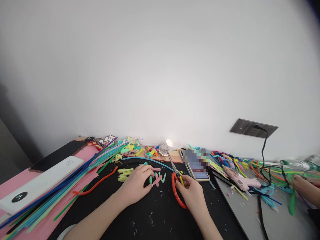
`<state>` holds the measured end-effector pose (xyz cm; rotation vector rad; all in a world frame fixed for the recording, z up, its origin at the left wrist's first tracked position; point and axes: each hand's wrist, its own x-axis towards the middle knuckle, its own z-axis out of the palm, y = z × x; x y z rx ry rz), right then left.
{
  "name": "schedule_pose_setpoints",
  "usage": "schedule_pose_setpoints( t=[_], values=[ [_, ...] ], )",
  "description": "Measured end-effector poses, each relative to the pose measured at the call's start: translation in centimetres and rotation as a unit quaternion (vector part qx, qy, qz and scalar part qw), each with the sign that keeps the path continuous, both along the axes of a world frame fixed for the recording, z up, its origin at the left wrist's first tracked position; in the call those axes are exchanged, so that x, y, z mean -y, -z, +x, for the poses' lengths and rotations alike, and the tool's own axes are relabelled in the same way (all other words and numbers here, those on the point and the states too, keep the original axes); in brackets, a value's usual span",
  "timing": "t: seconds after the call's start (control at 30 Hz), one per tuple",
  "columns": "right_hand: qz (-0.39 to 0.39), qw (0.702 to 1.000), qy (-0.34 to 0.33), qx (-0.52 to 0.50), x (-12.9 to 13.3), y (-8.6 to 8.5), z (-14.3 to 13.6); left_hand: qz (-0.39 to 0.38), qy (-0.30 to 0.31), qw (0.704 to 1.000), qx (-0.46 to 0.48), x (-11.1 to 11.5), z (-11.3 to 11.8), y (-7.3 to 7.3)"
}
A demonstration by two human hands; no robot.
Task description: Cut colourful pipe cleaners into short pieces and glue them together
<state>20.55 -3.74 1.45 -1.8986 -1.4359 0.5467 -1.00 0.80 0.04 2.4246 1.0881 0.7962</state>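
Note:
My left hand (138, 182) rests on the black mat (145, 220), its fingers bent over short pieces of pipe cleaner; whether it grips one is hidden. Just right of its fingertips lie pink pieces (157, 180) and a bent mint green piece (163, 178). Yellow pieces (124, 174) are stacked to its left. In my right hand (191, 191) are scissors (175, 173) with red and yellow handles, their blades pointing up and away toward a white paper cup (165, 147).
Long pipe cleaners (82, 180) and a white power bank (37, 186) lie left. A phone (198, 170) is behind my right hand. Farther right are a pink glue gun (241, 179), a black cable (263, 156) and another person's hand (306, 189).

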Motion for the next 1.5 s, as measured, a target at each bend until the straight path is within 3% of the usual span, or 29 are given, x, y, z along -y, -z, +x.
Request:
schedule_pose_setpoints(
  t=[0.37,0.6,0.83,1.0,1.2,1.5],
  values=[
    [0.01,1.0,-0.008,-0.006,0.1,0.1,0.1,0.026,-0.023,0.999,0.01,-0.8,-0.3,0.9],
    [-0.003,1.0,-0.009,-0.013,-0.1,0.5,0.2,0.044,0.016,0.999,-0.006,-0.4,-0.2,0.3],
    [-0.005,1.0,-0.011,-0.007,-0.2,0.5,0.2,0.054,0.0,0.999,-0.006,-0.5,-0.2,0.4],
    [-0.004,1.0,-0.012,-0.009,-0.2,0.4,0.1,0.063,0.035,0.997,-0.023,-0.4,-0.2,0.3],
    [0.0,1.0,-0.008,-0.007,-0.1,0.4,0.1,0.064,0.016,0.998,-0.004,-0.5,-0.2,0.4],
    [0.0,1.0,-0.008,-0.009,-0.1,0.5,0.2,0.025,0.038,0.999,0.013,-0.3,-0.1,0.0]
  ],
)
